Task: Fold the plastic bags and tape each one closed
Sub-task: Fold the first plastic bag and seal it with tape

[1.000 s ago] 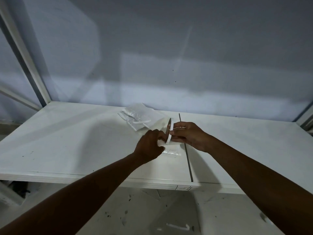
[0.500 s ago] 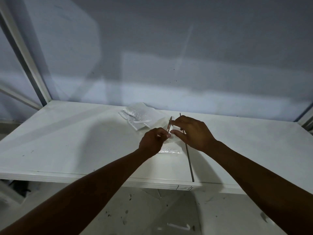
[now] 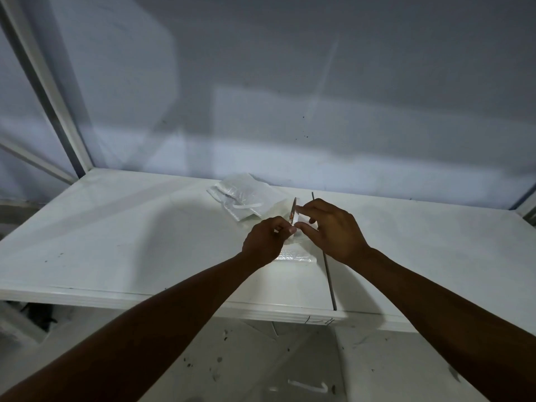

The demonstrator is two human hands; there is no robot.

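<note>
Your right hand (image 3: 338,232) holds the tape roll (image 3: 294,211) above the desk (image 3: 130,242). The roll stands on edge and is turned edge-on to the camera, so it shows only as a thin strip. The right grip is a light pinch: your forefinger lies across the top of the roll, your thumb comes in below, and the other fingers are loosely spread behind.

Your left hand (image 3: 265,239) is curled into a tight grip just left of the roll, with the thumb pressed against the side of the forefinger right at the roll's lower rim. That pinch looks as if it has the loose end of the tape, though the piece is too small and pale to be sure. The two hands nearly touch at the roll.

The plastic bag (image 3: 293,258) lies flat on the desk directly beneath your hands, its near edge showing past your left wrist. It sits just left of the dark seam (image 3: 329,271) that runs from the back of the desk to its front edge, and your right wrist crosses over that seam.

A pile of folded bags (image 3: 246,197) sits further back, left of the roll and near the wall (image 3: 290,97), with a white strip across its front. Below the desk's front edge the speckled floor (image 3: 261,358) shows. A white frame post (image 3: 58,97) slants up from the far left corner.
</note>
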